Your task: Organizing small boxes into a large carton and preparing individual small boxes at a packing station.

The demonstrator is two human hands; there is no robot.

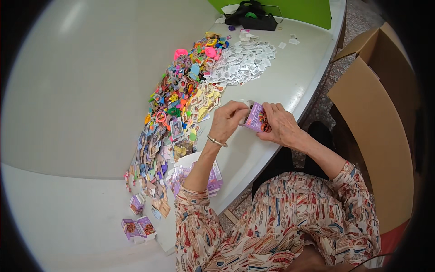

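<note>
One purple box (257, 119) lies between the hands (225, 120) (284, 124), apparently open-ended.

a bare strip of worktop (297, 61) ran beside the right edge, open from the far end down past the white slips (244, 63). midway, the left hand (227, 121), right hand (283, 125) and box (256, 118) blocked it. the heap (174, 97) barred the way left, and the left forearm (202, 170) hung over the flat boxes (214, 180) at the near end. a dark holder (260, 22) stood by the far edge; beyond the right edge rose the carton (371, 109).
</note>
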